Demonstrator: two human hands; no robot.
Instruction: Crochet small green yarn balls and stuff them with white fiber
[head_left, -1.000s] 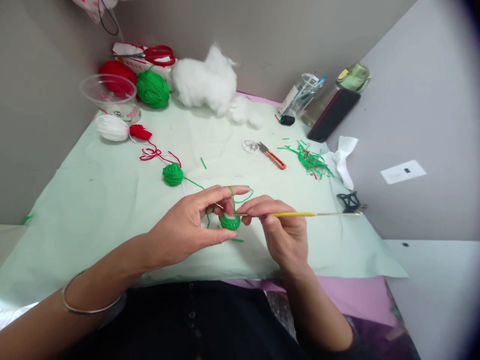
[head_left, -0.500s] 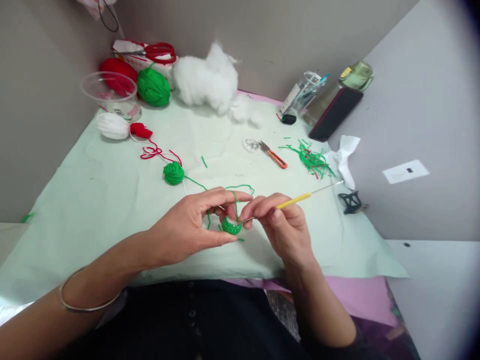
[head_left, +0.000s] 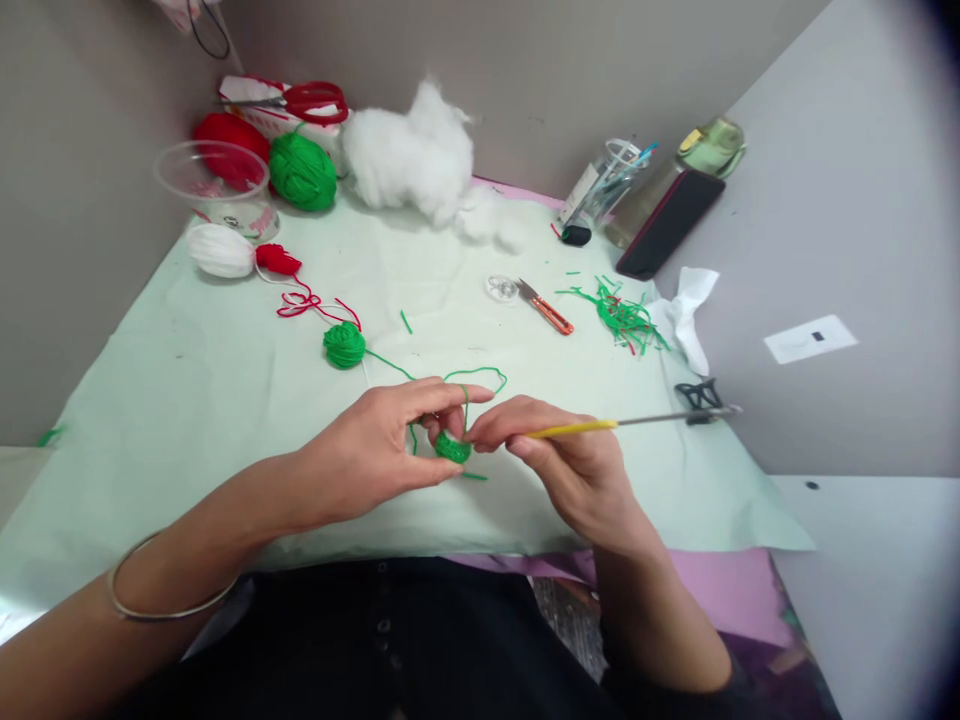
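While the green piece (head_left: 453, 450) is held up by the left hand (head_left: 367, 445) just above the worktop (head_left: 225, 420), the hook (head_left: 576, 429) is brought to its rim by the right hand (head_left: 574, 465). A crochet stitch seems to be in hand, though the hook's working tip is hidden by the right fingers, so whether a loop has been caught cannot be told. For the next move, steady tension would be needed on the yarn (head_left: 466, 405), with the rim held open to the tip and no neighbouring loop snagged.

The left hand is reached in from the lower left, its thumb laid along the near side of the piece and its index finger stretched out to the right, with the yarn draped over it. By these fingers the piece is pinched narrowly; something white is seen in its top. The right wrist is bent inward, and the handle is gripped closely between thumb and fingers, its far end pointed to the right and slightly up. Beyond the left hand, the yarn is led towards the small green ball (head_left: 344, 344).
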